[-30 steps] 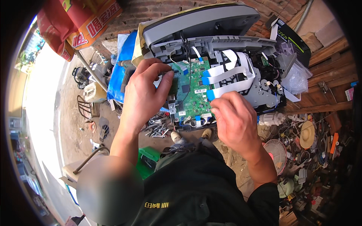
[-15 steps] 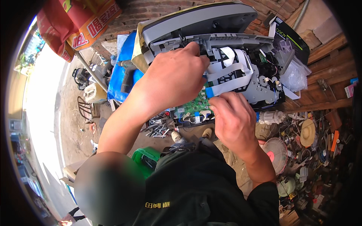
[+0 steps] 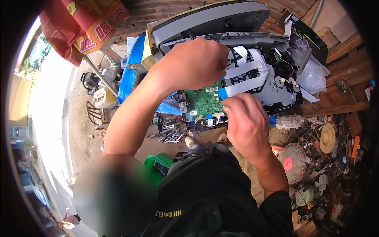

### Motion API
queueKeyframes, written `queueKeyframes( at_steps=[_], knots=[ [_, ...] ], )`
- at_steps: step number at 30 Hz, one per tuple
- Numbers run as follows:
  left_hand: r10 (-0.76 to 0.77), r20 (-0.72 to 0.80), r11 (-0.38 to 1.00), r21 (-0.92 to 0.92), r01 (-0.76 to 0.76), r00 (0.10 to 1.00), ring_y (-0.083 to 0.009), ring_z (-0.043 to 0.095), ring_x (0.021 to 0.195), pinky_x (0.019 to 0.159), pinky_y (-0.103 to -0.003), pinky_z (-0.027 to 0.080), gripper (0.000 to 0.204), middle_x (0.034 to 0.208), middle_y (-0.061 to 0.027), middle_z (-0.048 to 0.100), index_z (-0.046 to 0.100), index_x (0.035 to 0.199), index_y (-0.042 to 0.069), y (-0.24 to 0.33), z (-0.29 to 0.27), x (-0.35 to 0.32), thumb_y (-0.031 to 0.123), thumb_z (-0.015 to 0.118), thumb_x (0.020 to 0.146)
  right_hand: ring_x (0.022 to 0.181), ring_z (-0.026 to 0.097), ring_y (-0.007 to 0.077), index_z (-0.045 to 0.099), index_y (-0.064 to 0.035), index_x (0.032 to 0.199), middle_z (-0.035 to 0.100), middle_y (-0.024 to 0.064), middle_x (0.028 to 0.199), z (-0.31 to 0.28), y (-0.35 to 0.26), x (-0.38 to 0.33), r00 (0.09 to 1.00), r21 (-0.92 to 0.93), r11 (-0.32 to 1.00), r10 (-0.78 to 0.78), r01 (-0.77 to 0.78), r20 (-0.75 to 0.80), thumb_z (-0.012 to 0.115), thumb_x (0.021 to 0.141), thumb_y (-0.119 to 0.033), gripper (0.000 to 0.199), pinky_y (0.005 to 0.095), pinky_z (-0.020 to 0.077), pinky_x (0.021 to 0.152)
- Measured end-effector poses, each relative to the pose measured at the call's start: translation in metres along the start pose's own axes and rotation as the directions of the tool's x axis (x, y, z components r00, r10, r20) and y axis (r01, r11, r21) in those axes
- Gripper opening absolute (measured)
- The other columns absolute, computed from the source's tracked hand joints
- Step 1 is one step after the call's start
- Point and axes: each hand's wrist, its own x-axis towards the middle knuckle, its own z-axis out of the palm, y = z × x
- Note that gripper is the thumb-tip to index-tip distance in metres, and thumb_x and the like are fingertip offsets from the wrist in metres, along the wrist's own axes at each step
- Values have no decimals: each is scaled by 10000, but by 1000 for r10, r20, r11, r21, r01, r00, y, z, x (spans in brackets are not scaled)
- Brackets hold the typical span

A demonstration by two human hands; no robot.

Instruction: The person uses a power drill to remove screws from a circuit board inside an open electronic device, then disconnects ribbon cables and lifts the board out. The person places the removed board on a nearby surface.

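An opened grey-and-black printer (image 3: 279, 93) lies before me, its green circuit board (image 3: 205, 102) bare at the near left. White flat ribbon cables (image 3: 248, 83) loop across it; one has a blue end (image 3: 223, 93) on the board's right side. My left hand (image 3: 193, 65) reaches over the board from the left, fingers curled closed by the upper cable's end; its fingertips are hidden. Just below the blue end, my right hand (image 3: 248, 122) is pinched closed at the board's right edge. What either hand grips, if anything, cannot be made out.
The grey lid (image 3: 213, 21) stands raised behind. Bubble wrap (image 3: 314, 79) and a black box (image 3: 310, 39) lie right. Below are scattered tools (image 3: 173, 132), a green container (image 3: 158, 162), a pink-centred fan (image 3: 293, 162) and piled parts. A red cloth (image 3: 85, 29) hangs upper left.
My left hand has shifted up and right, uncovering more of the circuit board. My right hand stays at the board's edge by the blue cable end. The whole view has shifted slightly.
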Motion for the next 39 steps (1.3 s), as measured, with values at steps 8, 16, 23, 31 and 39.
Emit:
queueKeyframes(
  at_steps=[8, 16, 23, 31, 39],
  knots=[
    [40, -50, 987, -156, -48, 998, -279, 716, 827, 763, -379, 546, 209, 936, -135, 750, 700, 992, 12, -7, 1, 5, 137, 754, 834, 841, 605, 317, 652, -65, 993, 593, 103, 940, 0, -3, 0, 1000, -10, 1000, 2, -2, 14, 678, 847, -20, 155, 430, 498, 723],
    [-308, -275, 857, -495, 140, 911, -41, 542, 682, 615, -264, 461, 189, 873, -10, 707, 683, 1040, -15, -7, 2, -66, 138, 725, 938, 850, 604, 331, 627, -18, 989, 588, 133, 962, -2, -5, 3, 999, -35, 999, -16, 17, 38, 666, 856, -9, 139, 429, 498, 735],
    [-522, -107, 519, -827, 216, 846, -61, 621, 827, 732, -239, 508, 222, 895, -34, 713, 674, 1028, -67, -46, 55, -126, 153, 684, 997, 889, 614, 342, 627, -10, 1014, 593, 139, 1002, 0, -4, 2, 999, -7, 1000, 0, 1, 33, 696, 836, -4, 191, 434, 508, 768],
    [-568, -118, 468, -860, 202, 815, -45, 573, 835, 739, -216, 467, 254, 936, 2, 683, 678, 1084, -28, -29, 64, -128, 209, 711, 998, 890, 615, 351, 620, -16, 1001, 598, 140, 996, 2, -6, 1, 1000, -9, 1000, 10, -10, 22, 683, 850, 5, 164, 444, 506, 767],
    [-599, -240, 530, -834, 153, 764, -52, 601, 729, 603, -223, 486, 259, 874, -30, 682, 657, 1059, -31, -26, 75, -118, 176, 762, 945, 921, 612, 347, 626, -16, 1036, 588, 134, 1034, 0, -5, 0, 999, -33, 999, 19, -18, 50, 695, 830, -5, 218, 440, 505, 781]
  ],
)
